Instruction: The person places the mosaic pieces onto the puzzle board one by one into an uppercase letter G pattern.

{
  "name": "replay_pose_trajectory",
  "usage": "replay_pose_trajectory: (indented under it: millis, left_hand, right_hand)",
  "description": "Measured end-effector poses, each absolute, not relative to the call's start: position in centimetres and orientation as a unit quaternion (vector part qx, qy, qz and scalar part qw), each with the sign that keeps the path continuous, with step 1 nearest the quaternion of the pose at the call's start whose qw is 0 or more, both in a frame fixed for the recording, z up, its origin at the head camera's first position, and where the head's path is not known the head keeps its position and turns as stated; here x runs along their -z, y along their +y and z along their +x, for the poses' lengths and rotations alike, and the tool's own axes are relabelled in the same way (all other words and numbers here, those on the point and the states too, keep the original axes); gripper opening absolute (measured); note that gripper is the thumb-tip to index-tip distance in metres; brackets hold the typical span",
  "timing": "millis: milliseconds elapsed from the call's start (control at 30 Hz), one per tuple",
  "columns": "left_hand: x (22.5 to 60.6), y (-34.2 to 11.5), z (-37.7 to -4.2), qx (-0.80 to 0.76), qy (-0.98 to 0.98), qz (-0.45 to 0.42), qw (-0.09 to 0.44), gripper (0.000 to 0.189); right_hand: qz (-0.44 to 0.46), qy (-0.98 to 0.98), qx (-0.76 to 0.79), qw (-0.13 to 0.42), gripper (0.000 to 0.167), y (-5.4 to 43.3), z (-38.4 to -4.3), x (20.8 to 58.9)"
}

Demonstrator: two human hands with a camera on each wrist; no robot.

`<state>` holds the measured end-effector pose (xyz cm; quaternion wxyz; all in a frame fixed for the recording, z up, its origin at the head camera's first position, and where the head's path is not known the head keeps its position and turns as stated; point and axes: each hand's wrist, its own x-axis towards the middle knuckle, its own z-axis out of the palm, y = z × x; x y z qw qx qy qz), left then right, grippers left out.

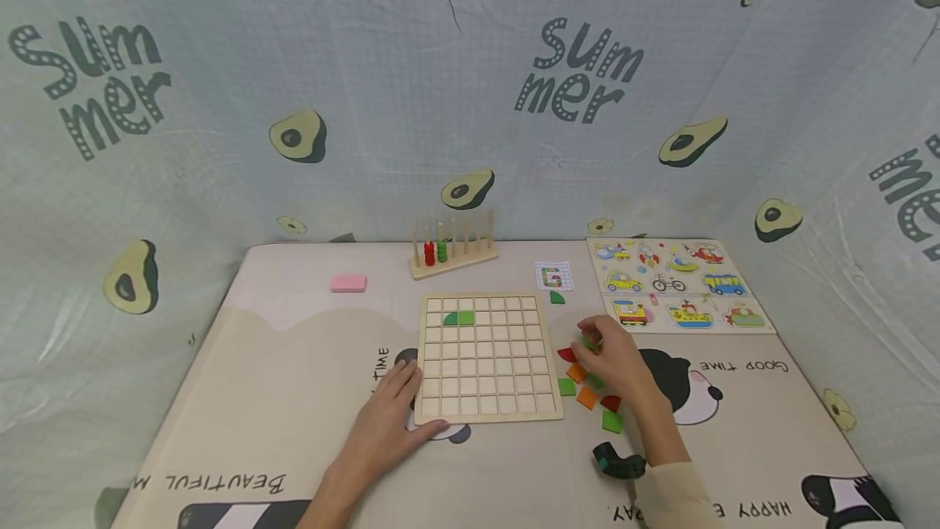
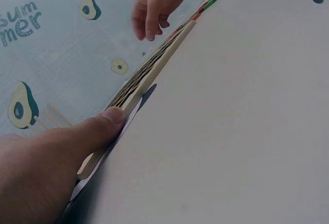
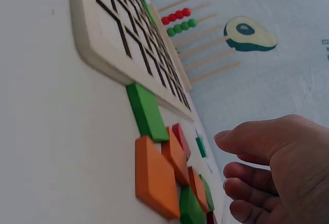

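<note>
A wooden grid board point(image 1: 488, 417) lies on the table, with a green quarter-round piece point(image 1: 450, 319) and a green square point(image 1: 466, 317) in its upper left cells. My left hand point(image 1: 385, 411) rests at the board's lower left corner, fingers along the left side; in the left wrist view its thumb point(image 2: 110, 116) lies on the rim. To the board's right, my right hand point(image 1: 611, 353) hovers over loose red, orange and green pieces, its fingers bent. Nothing shows between thumb and fingers in the right wrist view, where an orange piece point(image 3: 157, 178) lies nearest below.
Behind the board stand a peg rack point(image 1: 455, 260) with red and green beads and a pattern card point(image 1: 554, 276). A pink block point(image 1: 348, 283) lies back left, a picture puzzle point(image 1: 668, 284) back right. Near my right forearm is a black curved object point(image 1: 619, 461).
</note>
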<state>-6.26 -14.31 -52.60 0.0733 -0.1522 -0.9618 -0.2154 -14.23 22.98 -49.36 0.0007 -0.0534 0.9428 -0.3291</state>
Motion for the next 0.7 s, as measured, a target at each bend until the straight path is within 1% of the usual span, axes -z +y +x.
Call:
replay_pose_trajectory:
  millis: [333,700]
  left_hand:
    - [52.6,-14.4,-6.2,0.212,-0.962,-0.154,0.078,0.090]
    - [52.5,-14.3,-6.1,0.212,-0.962,-0.153,0.076,0.090]
  right_hand:
    - [-0.039,0.950,0.309,0.018,0.036,24.3,-13.4,50.0]
    - [-0.039,0.959,0.279,0.020,0.030,24.7,-12.8,50.5]
